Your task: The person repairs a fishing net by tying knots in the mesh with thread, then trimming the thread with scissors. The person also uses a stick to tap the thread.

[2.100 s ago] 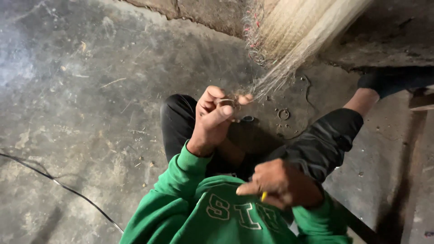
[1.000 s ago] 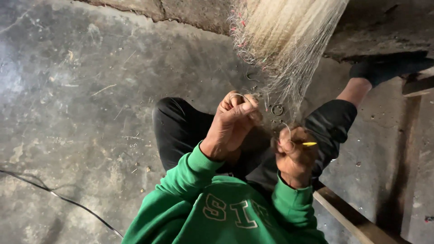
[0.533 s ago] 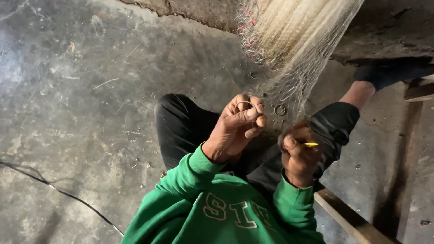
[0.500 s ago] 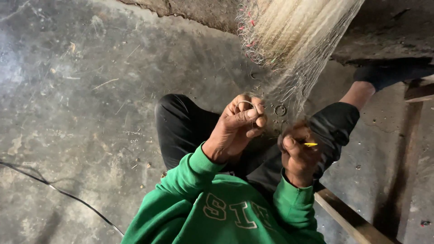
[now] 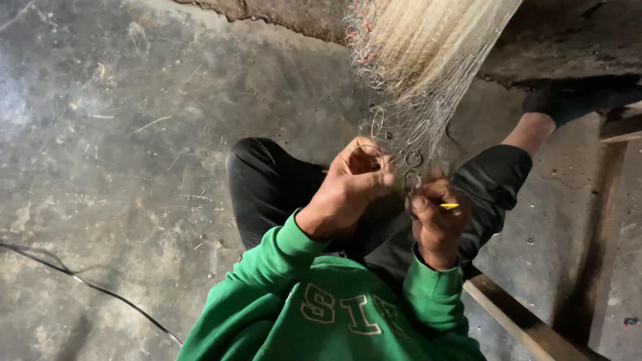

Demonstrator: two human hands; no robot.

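Sitting on a concrete floor [image 5: 120, 167], a person in a green sweatshirt [image 5: 334, 314] works on a pale fishing net [image 5: 428, 60] hanging in front of them. Most of the net hangs bunched above, and only its lower edge is in hand. Left hand [image 5: 351, 184] fingers are curled closed, pinching the mesh. Right hand [image 5: 435, 217] is closed around a small yellow tool [image 5: 449, 206], just beside the net's small metal rings [image 5: 412, 159].

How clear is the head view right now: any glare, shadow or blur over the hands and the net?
Head view: dim overall, with a pale bluish glare on the floor at upper left; the net is bright and its fine mesh blurs together; left hand and right hand are lit well enough but soft; the yellow tool stands out; deep shadow under the ledge at upper right.
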